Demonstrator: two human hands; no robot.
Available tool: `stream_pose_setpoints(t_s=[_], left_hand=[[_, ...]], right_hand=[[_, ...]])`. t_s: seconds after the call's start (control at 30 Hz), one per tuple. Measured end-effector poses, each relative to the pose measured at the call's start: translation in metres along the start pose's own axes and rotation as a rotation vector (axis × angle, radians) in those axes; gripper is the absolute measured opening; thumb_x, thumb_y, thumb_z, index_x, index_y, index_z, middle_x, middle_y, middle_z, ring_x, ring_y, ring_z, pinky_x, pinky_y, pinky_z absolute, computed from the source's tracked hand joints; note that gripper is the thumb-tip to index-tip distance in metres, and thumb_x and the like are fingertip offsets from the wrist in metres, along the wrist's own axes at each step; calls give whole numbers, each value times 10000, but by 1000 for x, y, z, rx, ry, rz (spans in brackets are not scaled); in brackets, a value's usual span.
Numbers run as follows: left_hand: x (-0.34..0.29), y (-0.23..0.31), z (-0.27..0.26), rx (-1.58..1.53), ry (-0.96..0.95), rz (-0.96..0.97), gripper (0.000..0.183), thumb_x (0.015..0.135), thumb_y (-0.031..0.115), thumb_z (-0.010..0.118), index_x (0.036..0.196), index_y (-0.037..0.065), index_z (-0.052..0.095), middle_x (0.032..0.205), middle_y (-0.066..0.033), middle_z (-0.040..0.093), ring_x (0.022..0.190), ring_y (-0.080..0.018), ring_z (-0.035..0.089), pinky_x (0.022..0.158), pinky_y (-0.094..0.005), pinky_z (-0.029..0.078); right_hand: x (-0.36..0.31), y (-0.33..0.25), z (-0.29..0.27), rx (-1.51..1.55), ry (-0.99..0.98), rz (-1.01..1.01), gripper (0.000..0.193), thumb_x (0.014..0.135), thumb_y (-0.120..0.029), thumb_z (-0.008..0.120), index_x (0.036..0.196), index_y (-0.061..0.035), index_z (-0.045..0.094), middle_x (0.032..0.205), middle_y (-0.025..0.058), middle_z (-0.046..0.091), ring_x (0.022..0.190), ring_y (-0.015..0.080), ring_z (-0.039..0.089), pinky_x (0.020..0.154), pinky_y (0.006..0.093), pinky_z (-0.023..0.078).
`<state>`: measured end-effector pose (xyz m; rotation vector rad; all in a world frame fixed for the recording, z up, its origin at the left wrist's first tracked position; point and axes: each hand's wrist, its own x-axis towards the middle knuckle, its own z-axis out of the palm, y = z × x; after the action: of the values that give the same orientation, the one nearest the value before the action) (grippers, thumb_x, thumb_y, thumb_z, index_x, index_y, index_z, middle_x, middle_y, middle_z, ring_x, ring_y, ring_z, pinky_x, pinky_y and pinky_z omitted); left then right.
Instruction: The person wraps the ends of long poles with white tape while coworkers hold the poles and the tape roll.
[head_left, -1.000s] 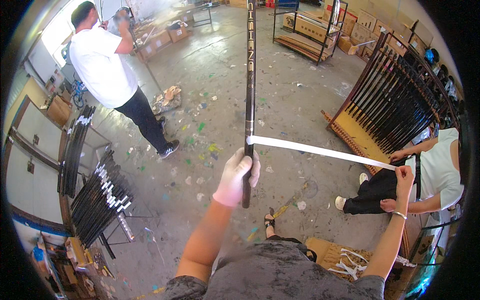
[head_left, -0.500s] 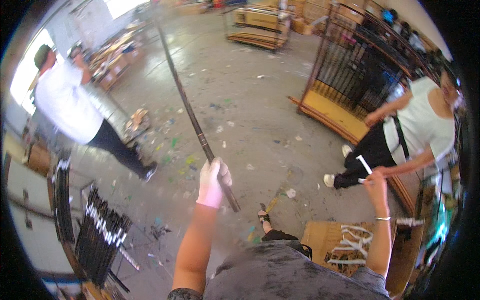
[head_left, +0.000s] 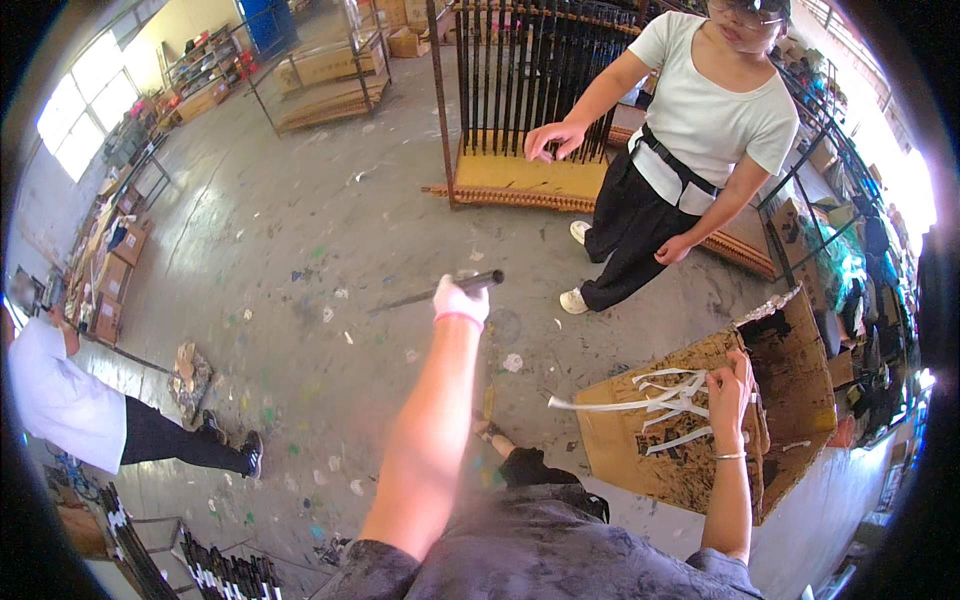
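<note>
My left hand [head_left: 462,300], in a white glove, is closed around a dark rod [head_left: 487,280] held out over the floor. One end of the rod points toward me and its thinner length runs off to the left. My right hand [head_left: 731,388], bare with a bracelet at the wrist, is at the cardboard box [head_left: 620,447], its fingers curled at a bunch of white strips [head_left: 682,402]. A longer white strip [head_left: 600,405] reaches left from that hand past the box flap. The fingertips are partly hidden.
A co-worker in a pale top [head_left: 690,90] stands ahead, beside a rack of black rods [head_left: 530,80]. Another person [head_left: 70,400] stands at left. Bundled black-and-white rods [head_left: 230,575] are at lower left. Scraps litter the floor [head_left: 330,230]; shelving [head_left: 815,170] lines the right.
My view has turned right. My right hand has come down with the white strip to the box. The rod has swung and now points away. The co-worker's hand is now apart from mine.
</note>
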<state>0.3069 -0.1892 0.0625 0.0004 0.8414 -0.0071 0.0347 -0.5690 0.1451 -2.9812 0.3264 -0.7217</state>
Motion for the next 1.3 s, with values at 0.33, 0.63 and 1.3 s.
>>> stream_pose_setpoints(t_s=[0.33, 0.63, 1.3], left_hand=[[54, -102, 46, 74, 64, -251, 231, 893, 165, 455, 1073, 36, 521, 993, -121, 601, 825, -265, 638, 706, -384, 565], [37, -126, 76, 64, -213, -451, 254, 953, 275, 457, 970, 36, 543, 856, -101, 628, 732, -210, 626, 638, -322, 566], [-180, 209, -429, 996, 270, 308, 416, 933, 295, 454, 1188, -33, 473, 1231, -226, 534, 1132, -354, 514, 936, -458, 416]], right_hand=[[10, 30, -33, -320, 31, 150, 168, 609, -91, 717, 652, -66, 557, 868, 72, 468, 892, 262, 464, 777, 385, 371], [28, 45, -25, -254, -17, 357, 441, 583, -62, 768, 909, -79, 471, 907, 89, 502, 932, 299, 496, 787, 403, 386], [5, -107, 193, 115, -490, -332, 179, 579, -102, 745, 665, -58, 594, 866, 144, 544, 872, 329, 543, 721, 427, 444]])
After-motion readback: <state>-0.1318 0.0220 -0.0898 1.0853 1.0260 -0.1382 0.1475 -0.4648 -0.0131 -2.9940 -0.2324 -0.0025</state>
